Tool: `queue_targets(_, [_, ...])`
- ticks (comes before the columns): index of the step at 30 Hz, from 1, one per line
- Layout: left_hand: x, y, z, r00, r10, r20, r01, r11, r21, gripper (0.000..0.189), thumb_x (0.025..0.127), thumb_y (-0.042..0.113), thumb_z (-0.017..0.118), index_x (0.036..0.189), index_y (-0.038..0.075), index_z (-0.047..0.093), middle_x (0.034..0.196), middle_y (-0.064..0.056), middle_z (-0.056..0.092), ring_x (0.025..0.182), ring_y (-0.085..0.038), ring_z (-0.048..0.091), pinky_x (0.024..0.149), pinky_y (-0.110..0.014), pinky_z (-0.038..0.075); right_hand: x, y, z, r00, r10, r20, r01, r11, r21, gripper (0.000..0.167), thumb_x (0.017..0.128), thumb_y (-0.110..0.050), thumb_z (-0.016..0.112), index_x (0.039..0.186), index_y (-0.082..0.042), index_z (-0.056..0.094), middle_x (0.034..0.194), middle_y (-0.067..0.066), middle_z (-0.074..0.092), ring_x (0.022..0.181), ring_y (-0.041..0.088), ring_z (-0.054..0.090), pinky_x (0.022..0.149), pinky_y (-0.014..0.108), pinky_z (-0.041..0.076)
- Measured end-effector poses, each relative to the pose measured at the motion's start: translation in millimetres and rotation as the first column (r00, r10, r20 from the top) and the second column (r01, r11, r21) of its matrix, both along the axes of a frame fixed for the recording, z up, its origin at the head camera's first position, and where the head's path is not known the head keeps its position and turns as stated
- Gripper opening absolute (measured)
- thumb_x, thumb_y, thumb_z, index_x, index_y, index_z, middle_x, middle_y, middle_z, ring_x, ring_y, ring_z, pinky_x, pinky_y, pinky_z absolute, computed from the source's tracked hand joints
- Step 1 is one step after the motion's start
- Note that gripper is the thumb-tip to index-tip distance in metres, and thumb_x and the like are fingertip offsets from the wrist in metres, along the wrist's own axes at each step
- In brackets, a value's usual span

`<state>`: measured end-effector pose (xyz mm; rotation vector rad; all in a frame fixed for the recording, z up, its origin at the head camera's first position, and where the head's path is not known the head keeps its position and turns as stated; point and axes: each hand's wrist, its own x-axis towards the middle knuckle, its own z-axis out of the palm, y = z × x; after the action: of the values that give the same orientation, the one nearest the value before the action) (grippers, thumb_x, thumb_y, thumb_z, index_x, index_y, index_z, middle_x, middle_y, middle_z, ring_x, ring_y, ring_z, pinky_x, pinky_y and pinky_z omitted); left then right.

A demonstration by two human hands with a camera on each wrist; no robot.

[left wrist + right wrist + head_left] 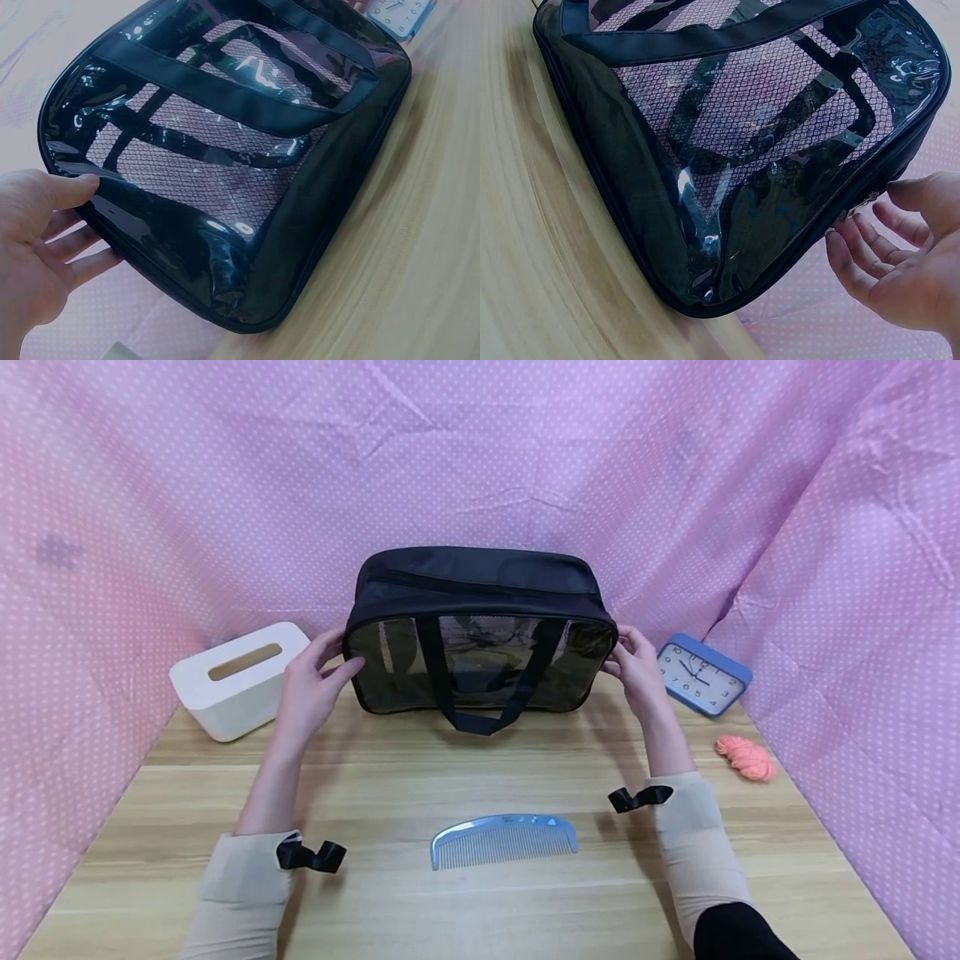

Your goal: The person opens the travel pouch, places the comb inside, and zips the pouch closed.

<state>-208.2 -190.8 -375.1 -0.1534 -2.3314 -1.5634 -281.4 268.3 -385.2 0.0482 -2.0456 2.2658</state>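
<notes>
A black bag [480, 581] with a see-through front and a dangling black handle stands upright at the back of the table. My left hand [312, 685] holds its left side, thumb on the clear front panel and fingers behind the edge, as the left wrist view [45, 240] of that hand shows. At the opposite side, my right hand [637, 672] has its fingertips against the bag's side edge, fingers loosely bent. In the right wrist view, a small shiny metal piece [862, 202] sits by those fingertips. Mesh [727, 97] shows through the clear panel.
A blue comb [504, 839] lies on the wooden table [390, 777] in front of the bag. To the left is a white tissue box [247, 681]; to the right, a blue clock [703, 675] and a coral yarn skein [745, 757]. Pink dotted cloth [480, 452] hangs behind.
</notes>
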Motion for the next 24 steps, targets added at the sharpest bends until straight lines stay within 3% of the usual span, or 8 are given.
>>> queue_targets(6, [-2.0, 3.6, -2.4, 1.000, 0.011, -0.014, -0.011, 1.000, -0.008, 0.041, 0.099, 0.018, 0.070, 0.139, 0.010, 0.064, 0.131, -0.007, 0.067, 0.112, 0.011, 0.059, 0.097, -0.016, 0.052, 0.4, 0.6, -0.8, 1.000, -0.014, -0.022, 0.015, 0.999, 0.039, 0.014, 0.101, -0.002, 0.059, 0.106, -0.016, 0.059, 0.091, -0.008, 0.065, 0.080, 0.004, 0.066, 0.072, 0.019, 0.059])
queue_targets(12, [-3.6, 5.0, -4.0, 0.999, 0.027, -0.042, -0.028, 1.000, -0.011, 0.036, 0.100, 0.013, 0.068, 0.135, 0.006, 0.066, 0.128, -0.012, 0.069, 0.105, 0.014, 0.060, 0.094, -0.013, 0.051, 1.3, 1.4, 0.4, 0.998, -0.047, -0.036, 0.047, 0.999, 0.015, 0.027, 0.097, 0.010, 0.057, 0.102, -0.016, 0.062, 0.083, -0.010, 0.069, 0.077, 0.002, 0.065, 0.070, 0.017, 0.058])
queue_targets(20, [-2.6, 6.5, -5.8, 0.997, 0.035, -0.068, -0.036, 0.999, -0.012, 0.034, 0.099, 0.010, 0.068, 0.133, 0.005, 0.068, 0.129, -0.018, 0.071, 0.100, 0.018, 0.059, 0.090, -0.007, 0.049, 1.2, 3.1, 1.7, 0.992, -0.128, -0.012, 0.128, 0.992, -0.014, 0.022, 0.095, 0.008, 0.063, 0.099, -0.013, 0.064, 0.078, -0.009, 0.072, 0.072, 0.003, 0.066, 0.067, 0.018, 0.059])
queue_targets(24, [-2.7, 7.6, -8.3, 0.995, 0.046, -0.089, -0.048, 0.999, -0.017, 0.033, 0.099, 0.009, 0.068, 0.132, 0.006, 0.069, 0.128, -0.018, 0.072, 0.106, 0.008, 0.064, 0.092, -0.013, 0.052, 0.6, 3.3, 2.7, 0.987, -0.163, -0.005, 0.162, 0.984, -0.069, 0.019, 0.094, 0.007, 0.065, 0.098, -0.012, 0.065, 0.078, -0.007, 0.072, 0.073, 0.004, 0.067, 0.065, 0.019, 0.059])
